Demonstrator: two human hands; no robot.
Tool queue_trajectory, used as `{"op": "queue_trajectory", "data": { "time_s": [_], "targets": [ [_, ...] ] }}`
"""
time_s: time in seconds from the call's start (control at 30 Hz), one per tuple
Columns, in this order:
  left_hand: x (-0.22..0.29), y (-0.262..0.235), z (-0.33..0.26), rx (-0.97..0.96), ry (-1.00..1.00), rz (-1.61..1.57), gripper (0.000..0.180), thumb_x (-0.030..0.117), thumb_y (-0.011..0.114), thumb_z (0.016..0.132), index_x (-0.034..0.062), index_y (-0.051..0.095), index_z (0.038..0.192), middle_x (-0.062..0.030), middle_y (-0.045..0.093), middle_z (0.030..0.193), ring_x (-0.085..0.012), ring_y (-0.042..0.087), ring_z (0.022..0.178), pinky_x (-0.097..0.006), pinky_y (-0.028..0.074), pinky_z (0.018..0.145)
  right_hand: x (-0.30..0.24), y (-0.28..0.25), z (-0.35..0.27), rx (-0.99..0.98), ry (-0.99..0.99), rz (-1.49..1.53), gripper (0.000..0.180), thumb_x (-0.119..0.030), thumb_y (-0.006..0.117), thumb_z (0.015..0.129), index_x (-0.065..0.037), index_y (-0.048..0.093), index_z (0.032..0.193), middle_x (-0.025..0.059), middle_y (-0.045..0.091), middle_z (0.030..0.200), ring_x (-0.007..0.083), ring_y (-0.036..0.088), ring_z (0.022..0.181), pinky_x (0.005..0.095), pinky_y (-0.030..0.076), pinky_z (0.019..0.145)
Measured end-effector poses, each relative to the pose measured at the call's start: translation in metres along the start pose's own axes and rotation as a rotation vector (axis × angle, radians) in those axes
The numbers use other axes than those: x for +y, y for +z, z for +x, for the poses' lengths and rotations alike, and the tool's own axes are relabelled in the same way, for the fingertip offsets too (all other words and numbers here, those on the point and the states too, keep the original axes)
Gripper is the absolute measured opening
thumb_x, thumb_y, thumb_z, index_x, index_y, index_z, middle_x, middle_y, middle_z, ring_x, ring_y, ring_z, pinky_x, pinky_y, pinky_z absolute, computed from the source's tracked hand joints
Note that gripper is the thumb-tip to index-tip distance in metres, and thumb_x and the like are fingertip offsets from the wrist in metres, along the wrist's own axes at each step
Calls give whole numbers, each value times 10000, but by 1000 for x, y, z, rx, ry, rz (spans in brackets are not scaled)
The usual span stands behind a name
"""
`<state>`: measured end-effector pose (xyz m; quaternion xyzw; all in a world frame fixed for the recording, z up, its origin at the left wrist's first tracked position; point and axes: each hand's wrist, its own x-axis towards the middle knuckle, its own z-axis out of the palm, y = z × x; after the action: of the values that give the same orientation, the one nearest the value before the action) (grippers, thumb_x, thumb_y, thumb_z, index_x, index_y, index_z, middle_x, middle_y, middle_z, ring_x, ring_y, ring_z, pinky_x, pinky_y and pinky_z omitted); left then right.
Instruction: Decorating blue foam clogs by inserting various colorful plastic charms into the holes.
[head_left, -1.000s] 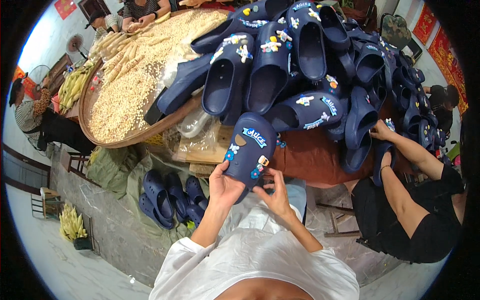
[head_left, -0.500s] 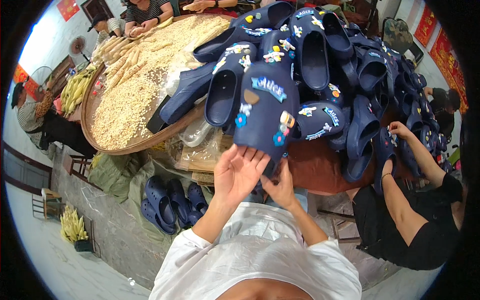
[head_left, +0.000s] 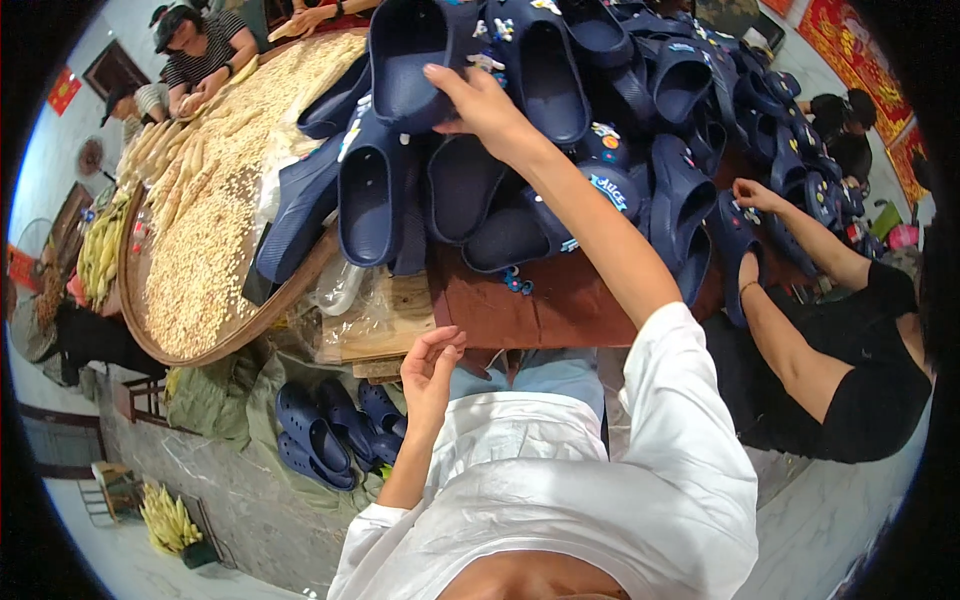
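Note:
My right hand (head_left: pixel 490 115) reaches up to the heap and grips the heel end of a navy clog (head_left: pixel 410 60), thumb along its rim. The clog lies on top of other navy clogs. My left hand (head_left: pixel 430 375) hovers in front of the table edge, its fingers loosely curled and apart, with nothing seen in it. On the brown tabletop (head_left: pixel 570 310) lies a small cluster of blue shoe charms (head_left: pixel 515 281). Close by in the heap, a clog with a blue banner charm (head_left: pixel 608 190) shows its decorated toe.
A large round woven tray (head_left: pixel 150 335) of corn kernels stands at left. Undecorated navy clogs (head_left: pixel 310 430) sit on the floor below it. At right, a person in black (head_left: pixel 810 370) handles another clog (head_left: pixel 735 240). People sit around the tray's far side.
The decorated clog held before me has left that spot. My right hand has gone up to a clog on the heap, while my left hand has drawn down toward me. The whole view has shifted.

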<state>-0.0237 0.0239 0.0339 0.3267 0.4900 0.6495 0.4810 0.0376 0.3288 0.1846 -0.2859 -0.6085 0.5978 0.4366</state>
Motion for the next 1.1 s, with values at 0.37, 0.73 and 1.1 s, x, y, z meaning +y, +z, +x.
{"op": "queue_trajectory", "data": {
  "time_s": [0.37,0.73,1.1],
  "targets": [
    [-24,-29,-8,79,-93,34,236,44,575,988,-36,602,1209,-105,680,1135,-160,640,1075,-306,505,973,51,26,12,211,-558,-328,871,-201,847,797,65,279,1401,191,606,1145,209,680,921,300,572,756],
    [-46,-100,-33,210,-54,191,182,25,557,970,-10,645,1125,-55,683,1084,-124,641,998,-272,510,921,49,-13,21,166,-500,-206,693,-125,838,812,152,441,1308,128,673,1044,162,678,852,260,572,718],
    [-138,-329,-120,1026,-206,166,267,83,616,915,7,639,1170,-56,689,958,-127,655,824,-249,535,656,135,50,-241,-139,-199,-495,114,31,600,905,-4,657,998,86,629,1005,190,610,961,287,475,851]
  ]
}}
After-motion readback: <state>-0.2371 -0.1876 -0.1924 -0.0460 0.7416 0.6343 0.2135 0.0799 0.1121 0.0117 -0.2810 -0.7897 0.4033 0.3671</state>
